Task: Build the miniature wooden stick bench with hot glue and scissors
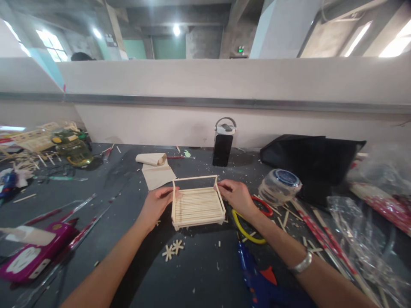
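Between my hands stands a small model made of pale wooden sticks [199, 205], with a slatted bed, slanting side posts and a thin bar across the top. My left hand [156, 206] grips its left side, fingertips partly hidden behind the post. On the opposite side, my right hand [236, 196] pinches the right post near the top corner. Two little star shapes of short sticks [172, 250] lie on the dark table in front of the model. A blue glue gun [253, 273] with a red trigger rests below my right forearm.
Beyond the model lie a beige cloth [157, 171] and a dark bottle [222, 147]. At right are a clear plastic jar [280, 187], yellow-handled pliers or scissors [245, 231], a black bag [308, 167] and plastic wrapping [356, 239]. A magenta case [41, 252] and an oil-coloured jug [73, 149] are left.
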A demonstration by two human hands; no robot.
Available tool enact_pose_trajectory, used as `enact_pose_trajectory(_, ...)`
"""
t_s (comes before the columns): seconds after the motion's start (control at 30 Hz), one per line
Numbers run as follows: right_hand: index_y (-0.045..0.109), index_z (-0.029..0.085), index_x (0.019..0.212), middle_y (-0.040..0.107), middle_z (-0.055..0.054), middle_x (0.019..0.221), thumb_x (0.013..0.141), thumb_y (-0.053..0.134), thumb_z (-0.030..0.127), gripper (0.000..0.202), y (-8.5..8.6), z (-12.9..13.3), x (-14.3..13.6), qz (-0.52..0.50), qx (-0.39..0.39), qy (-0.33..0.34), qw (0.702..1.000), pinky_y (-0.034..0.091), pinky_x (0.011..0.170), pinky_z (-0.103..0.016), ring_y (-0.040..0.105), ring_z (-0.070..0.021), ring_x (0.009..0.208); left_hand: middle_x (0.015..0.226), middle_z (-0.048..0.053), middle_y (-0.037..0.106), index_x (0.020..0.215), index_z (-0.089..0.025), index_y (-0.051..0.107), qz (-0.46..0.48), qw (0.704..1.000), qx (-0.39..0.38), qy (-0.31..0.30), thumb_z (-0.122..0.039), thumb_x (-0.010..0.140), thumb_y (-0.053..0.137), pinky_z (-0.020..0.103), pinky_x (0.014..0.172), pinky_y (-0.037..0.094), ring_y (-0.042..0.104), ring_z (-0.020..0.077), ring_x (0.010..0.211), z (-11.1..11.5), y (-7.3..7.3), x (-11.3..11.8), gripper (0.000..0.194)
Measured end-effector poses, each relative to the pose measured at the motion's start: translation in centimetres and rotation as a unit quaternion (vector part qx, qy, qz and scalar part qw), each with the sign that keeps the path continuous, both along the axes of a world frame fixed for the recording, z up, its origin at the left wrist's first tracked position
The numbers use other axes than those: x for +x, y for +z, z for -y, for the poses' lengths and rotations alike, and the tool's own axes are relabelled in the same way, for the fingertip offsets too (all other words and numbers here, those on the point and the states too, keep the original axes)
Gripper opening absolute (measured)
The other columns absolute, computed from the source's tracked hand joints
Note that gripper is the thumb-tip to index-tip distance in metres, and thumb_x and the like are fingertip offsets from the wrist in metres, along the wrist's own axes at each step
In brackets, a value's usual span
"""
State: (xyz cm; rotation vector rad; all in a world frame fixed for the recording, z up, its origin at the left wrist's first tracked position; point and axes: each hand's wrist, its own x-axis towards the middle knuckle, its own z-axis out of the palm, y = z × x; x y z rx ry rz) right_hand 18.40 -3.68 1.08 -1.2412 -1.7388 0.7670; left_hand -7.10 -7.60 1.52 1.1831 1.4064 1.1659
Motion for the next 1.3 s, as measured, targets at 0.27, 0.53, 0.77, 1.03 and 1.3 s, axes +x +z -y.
enact_pose_trajectory(0.27,0.072,0.018,0.077,0.067,0.0,0.065,0.08,0.057,0.034,0.021,-0.1,0.2,0.0,-0.008,-0.03,-0.006,1.0,0.041,0.046,-0.022,0.057,-0.0134,0.052,0.089,0.01,0.076,0.101,-0.014,0.075,-0.013,1.0,0.005,-0.004,-0.049,0.064,0.076,0.033,0.078,0.049,0.066,0.0284,0.092,-0.1,-0.1,-0.1,0.051)
enact_pose_trajectory(0.53,0.072,0.018,0.083,0.066,-0.001,0.066,0.078,0.055,0.035,0.024,-0.2,-0.1,0.4,-0.006,-0.082,0.011,0.997,0.036,0.036,-0.02,0.054,-0.0126,0.048,0.089,0.009,0.076,0.098,-0.015,0.076,-0.024,1.0,0.01,0.001,-0.053,0.064,0.075,0.031,0.078,0.047,0.065,0.027,0.091,0.3,0.3,0.2,0.051)
enact_pose_trajectory(0.77,0.064,0.018,0.07,0.056,0.004,0.051,0.074,0.057,0.031,0.016,0.4,-0.3,1.0,0.012,-0.057,-0.007,0.998,0.037,0.046,-0.022,0.048,-0.0108,0.045,0.091,0.008,0.075,0.095,-0.015,0.075,-0.031,0.999,0.03,-0.029,-0.053,0.065,0.073,0.031,0.078,0.046,0.064,0.027,0.09,0.0,0.0,-0.1,0.049)
enact_pose_trajectory(1.03,0.038,0.022,0.051,0.039,0.005,0.044,0.085,0.047,0.047,0.043,0.6,-0.3,0.9,-0.002,-0.011,-0.06,0.998,0.033,0.049,-0.023,0.04,-0.0103,0.047,0.078,0.005,0.072,0.089,-0.014,0.073,-0.003,0.998,0.054,0.01,-0.05,0.063,0.075,0.026,0.065,0.043,0.061,0.0213,0.074,-0.2,-0.2,-0.4,0.045)
enact_pose_trajectory(1.3,0.054,0.02,0.059,0.045,0.005,0.043,0.083,0.049,0.056,0.043,0.0,-0.1,0.3,-0.036,-0.053,-0.047,0.997,0.034,0.04,-0.022,0.041,-0.0098,0.037,0.068,0.001,0.067,0.078,-0.014,0.069,0.0,0.978,0.104,0.18,-0.047,0.066,0.07,0.025,0.062,0.043,0.058,0.0163,0.064,-0.9,-0.6,-1.3,0.035)
